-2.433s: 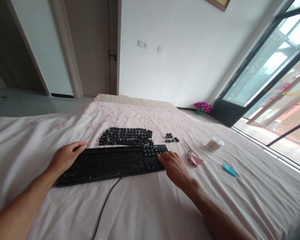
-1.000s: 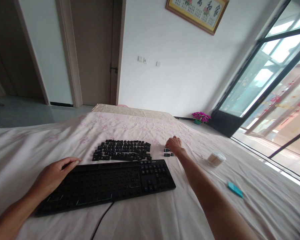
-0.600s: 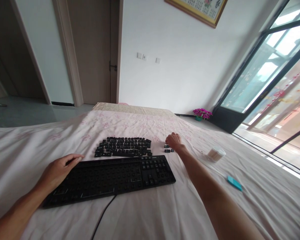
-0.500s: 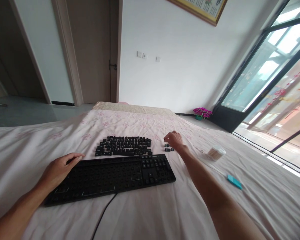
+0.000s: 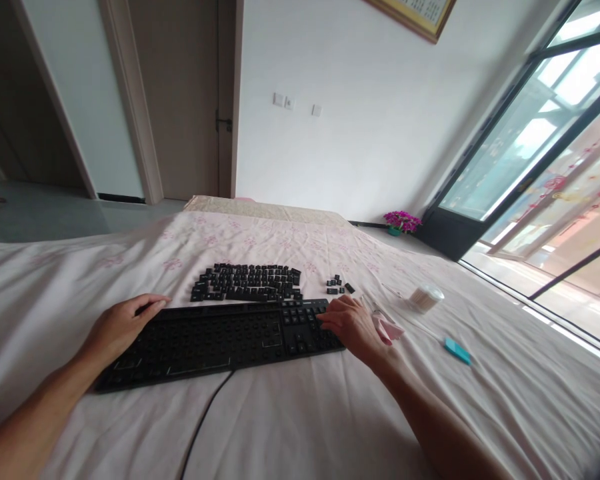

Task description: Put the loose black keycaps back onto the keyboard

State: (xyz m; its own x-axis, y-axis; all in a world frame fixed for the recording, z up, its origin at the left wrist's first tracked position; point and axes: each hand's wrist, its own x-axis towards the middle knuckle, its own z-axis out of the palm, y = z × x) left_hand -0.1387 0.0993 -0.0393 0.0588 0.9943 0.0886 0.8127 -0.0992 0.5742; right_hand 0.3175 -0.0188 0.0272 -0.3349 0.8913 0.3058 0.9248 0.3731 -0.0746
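A black keyboard (image 5: 200, 341) lies on the bedsheet, its main section showing bare key positions without caps. My left hand (image 5: 130, 320) rests at its upper left edge, fingers over the far rim and thumb on top, gripping it. At the right end, my right hand (image 5: 347, 321) is over the number pad (image 5: 303, 330), fingertips drawn together on the keys. Whatever those fingers pinch is hidden. Many loose black keycaps (image 5: 250, 281) stand in rows just beyond the keyboard. A smaller group of keycaps (image 5: 333, 291) sits beyond my right hand.
Right of my right forearm are a pink cloth-like item (image 5: 387, 329), a clear tub of cotton swabs (image 5: 427, 298) and a teal flat object (image 5: 457, 350). A black cable (image 5: 207, 420) runs from the keyboard toward me. The patterned sheet (image 5: 280, 420) is wrinkled.
My right hand has come back from the small keycap group to the number pad, uncovering those keycaps. My left hand stays at the keyboard's edge. The view has shifted slightly.
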